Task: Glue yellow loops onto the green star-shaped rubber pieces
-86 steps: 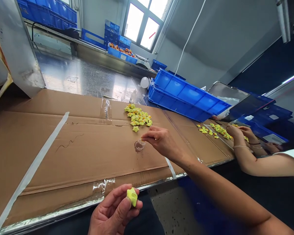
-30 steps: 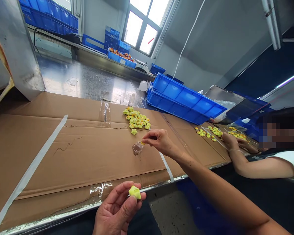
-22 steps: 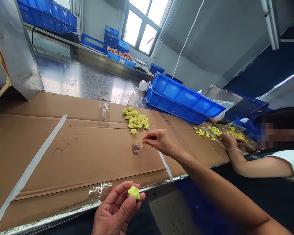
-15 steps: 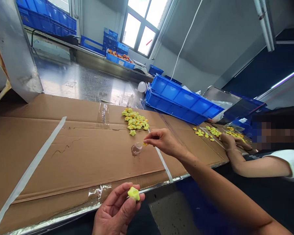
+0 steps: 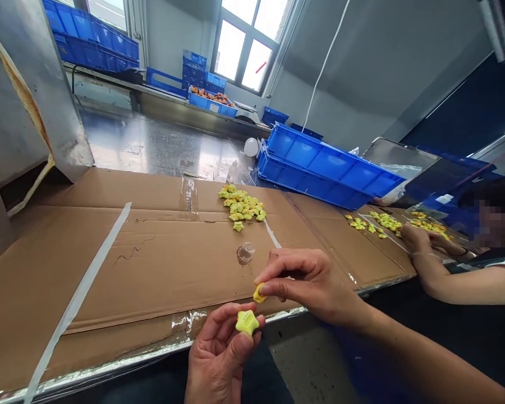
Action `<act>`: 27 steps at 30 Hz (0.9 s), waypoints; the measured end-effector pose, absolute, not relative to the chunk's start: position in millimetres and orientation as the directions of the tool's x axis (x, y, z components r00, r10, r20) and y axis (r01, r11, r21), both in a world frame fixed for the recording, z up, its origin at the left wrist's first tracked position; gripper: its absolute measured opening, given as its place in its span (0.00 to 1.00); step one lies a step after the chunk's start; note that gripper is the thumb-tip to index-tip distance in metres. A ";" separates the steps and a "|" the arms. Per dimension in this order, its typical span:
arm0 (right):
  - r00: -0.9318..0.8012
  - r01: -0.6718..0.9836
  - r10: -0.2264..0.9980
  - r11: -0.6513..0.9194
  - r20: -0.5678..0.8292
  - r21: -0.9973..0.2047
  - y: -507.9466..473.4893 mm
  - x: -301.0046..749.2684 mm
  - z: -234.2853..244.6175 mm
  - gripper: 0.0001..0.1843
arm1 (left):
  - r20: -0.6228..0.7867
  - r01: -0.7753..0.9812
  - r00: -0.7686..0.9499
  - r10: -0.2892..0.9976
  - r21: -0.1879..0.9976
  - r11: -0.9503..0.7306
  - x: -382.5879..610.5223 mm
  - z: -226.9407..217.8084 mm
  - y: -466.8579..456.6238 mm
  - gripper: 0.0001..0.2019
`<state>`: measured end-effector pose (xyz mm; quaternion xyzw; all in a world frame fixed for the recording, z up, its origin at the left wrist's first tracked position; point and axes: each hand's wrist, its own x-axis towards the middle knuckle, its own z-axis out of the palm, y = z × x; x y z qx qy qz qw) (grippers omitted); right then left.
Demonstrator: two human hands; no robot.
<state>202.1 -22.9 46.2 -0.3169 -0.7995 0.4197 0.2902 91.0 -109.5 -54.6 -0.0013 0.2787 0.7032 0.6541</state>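
Observation:
Near the bottom middle, my left hand pinches a yellow-green star-shaped piece between thumb and fingers, a flat face toward me. Just above it and to the right, my right hand is closed on a small yellow piece, gripped by thumb and fingertips; its exact kind is too small to tell. The two pieces are close but look apart. Beyond the hands, a small clear cup stands on the cardboard over a dark stain. Farther back lies a pile of similar star pieces, one slightly in front.
Taped cardboard covers the table, with a white tape strip at left. Stacked blue crates stand behind right, near a small clear bottle. At right, a co-worker's hands are among more yellow pieces.
My right hand has come from beside the clear cup down to just above my left hand, carrying the small yellow piece. The star piece has turned slightly. The whole view has shifted a little.

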 end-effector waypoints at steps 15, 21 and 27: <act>-0.721 0.235 0.652 0.549 0.235 -0.802 -30.3 200.5 34.5 0.09 | -0.386 -0.912 -0.096 0.918 0.404 0.074 88.3 -47.6 -114.0 0.17; -0.733 0.240 0.635 0.576 0.243 -0.782 -29.2 200.6 33.2 0.10 | -0.380 -0.910 -0.107 0.919 0.411 0.064 88.1 -48.7 -115.3 0.16; -0.757 0.239 0.596 0.633 0.267 -0.737 -28.5 200.4 32.7 0.14 | -0.361 -0.908 -0.116 0.925 0.416 0.048 87.4 -48.4 -115.5 0.16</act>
